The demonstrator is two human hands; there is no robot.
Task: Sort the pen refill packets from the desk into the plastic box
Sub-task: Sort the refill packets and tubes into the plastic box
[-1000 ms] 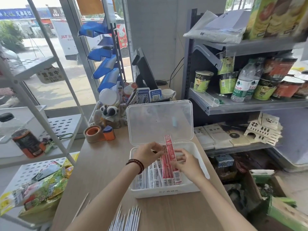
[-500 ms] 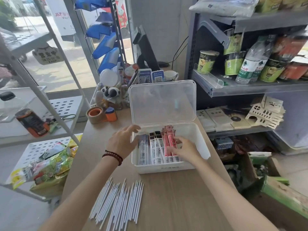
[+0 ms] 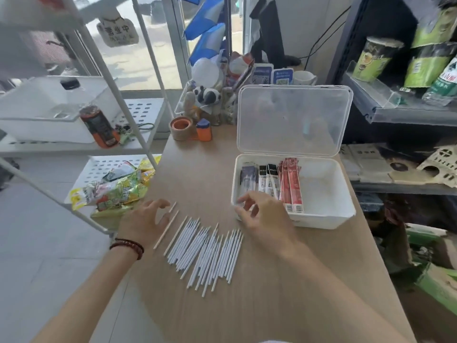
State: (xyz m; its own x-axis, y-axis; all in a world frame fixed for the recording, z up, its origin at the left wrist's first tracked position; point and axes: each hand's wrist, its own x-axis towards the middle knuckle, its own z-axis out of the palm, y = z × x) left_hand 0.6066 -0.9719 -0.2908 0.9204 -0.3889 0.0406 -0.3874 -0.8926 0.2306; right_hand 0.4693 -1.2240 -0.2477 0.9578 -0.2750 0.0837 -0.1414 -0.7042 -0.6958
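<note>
Left hand [image 3: 143,225] and right hand [image 3: 268,219], both loose-fingered and empty, flank the slim white pen refills [image 3: 205,246] on the wooden worktop [image 3: 210,169]; gathering a bunch for the white plastic box [image 3: 329,220] just beyond the right hand seems next.

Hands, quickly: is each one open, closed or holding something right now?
Left hand: open, empty, beside the loose refills.
Right hand: open, loosely curled, empty, by the box.
</note>
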